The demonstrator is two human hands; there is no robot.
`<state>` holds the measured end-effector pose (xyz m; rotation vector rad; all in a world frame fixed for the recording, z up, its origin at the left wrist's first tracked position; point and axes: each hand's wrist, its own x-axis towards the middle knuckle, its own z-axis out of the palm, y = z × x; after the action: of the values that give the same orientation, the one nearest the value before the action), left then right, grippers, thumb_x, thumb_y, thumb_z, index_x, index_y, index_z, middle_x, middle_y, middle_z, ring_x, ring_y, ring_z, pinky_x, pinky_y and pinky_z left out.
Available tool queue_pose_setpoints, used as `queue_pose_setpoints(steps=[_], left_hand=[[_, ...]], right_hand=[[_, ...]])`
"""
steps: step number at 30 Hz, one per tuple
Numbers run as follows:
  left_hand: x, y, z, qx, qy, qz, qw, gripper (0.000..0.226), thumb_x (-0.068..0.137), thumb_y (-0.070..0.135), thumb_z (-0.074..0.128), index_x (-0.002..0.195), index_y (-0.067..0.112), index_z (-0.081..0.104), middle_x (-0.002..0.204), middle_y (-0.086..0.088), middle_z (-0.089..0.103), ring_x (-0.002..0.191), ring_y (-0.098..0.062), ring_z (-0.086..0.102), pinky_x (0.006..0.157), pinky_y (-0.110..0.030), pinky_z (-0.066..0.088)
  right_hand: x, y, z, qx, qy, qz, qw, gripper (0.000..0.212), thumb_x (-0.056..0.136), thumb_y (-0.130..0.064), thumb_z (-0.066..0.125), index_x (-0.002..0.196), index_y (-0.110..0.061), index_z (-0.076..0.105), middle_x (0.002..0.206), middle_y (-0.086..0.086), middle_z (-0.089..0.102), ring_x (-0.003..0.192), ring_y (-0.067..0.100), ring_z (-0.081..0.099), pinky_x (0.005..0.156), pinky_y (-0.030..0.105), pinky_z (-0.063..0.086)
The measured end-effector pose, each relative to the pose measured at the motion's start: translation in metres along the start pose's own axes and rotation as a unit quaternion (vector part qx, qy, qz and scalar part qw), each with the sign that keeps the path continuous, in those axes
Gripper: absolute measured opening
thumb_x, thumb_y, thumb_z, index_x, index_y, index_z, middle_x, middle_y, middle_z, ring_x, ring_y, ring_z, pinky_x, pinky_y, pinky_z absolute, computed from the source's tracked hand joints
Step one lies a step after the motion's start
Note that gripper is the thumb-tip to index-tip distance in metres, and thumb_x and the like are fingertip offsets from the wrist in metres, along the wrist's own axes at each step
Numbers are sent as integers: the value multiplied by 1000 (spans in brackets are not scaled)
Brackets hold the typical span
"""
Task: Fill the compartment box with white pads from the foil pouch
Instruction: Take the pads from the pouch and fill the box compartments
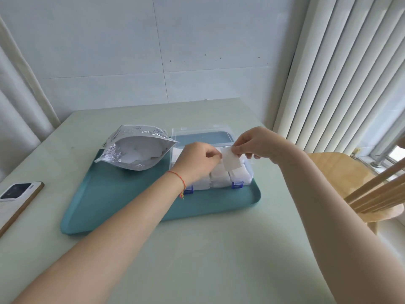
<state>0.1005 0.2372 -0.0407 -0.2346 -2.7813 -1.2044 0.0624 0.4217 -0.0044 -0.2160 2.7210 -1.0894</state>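
While both hands (198, 161) (255, 142) pinch one thin white pad (231, 162) over the box (246, 172), it's already stuffed with pads.

No legible text anywhere; faint dark print on the foil pouch (135, 148) too blurred to read; phone (16, 197) back unmarked.
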Motion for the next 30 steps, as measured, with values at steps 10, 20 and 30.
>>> queue_pose_setpoints(steps=[10, 20, 30], left_hand=[[-3, 4, 18, 155, -57, 79, 983, 29, 92, 13, 46, 110, 26, 64, 77, 8, 55, 84, -23, 54, 68, -30, 39], [-2, 11, 21, 252, -140, 92, 953, 37, 100, 36, 36, 113, 39, 69, 99, -3, 51, 97, -23, 55, 80, -30, 43], [-25, -32, -41, 56, 173, 151, 972, 25, 83, 20, 50, 81, 18, 75, 83, 2, 65, 75, -14, 56, 70, -30, 48]], right_hand=[[8, 7, 14, -238, 19, -32, 971, 12, 81, -12, 67, 87, -17, 76, 77, -6, 66, 67, 11, 57, 52, 23, 40], [-5, -4, 37, -424, 78, -46, 901, 18, 83, -1, 48, 72, -12, 40, 77, -1, 42, 77, 24, 48, 73, 29, 35], [-3, -52, 63, -332, 190, -137, 913, 9, 91, -18, 52, 91, -11, 57, 88, 3, 52, 77, 28, 51, 69, 32, 33]])
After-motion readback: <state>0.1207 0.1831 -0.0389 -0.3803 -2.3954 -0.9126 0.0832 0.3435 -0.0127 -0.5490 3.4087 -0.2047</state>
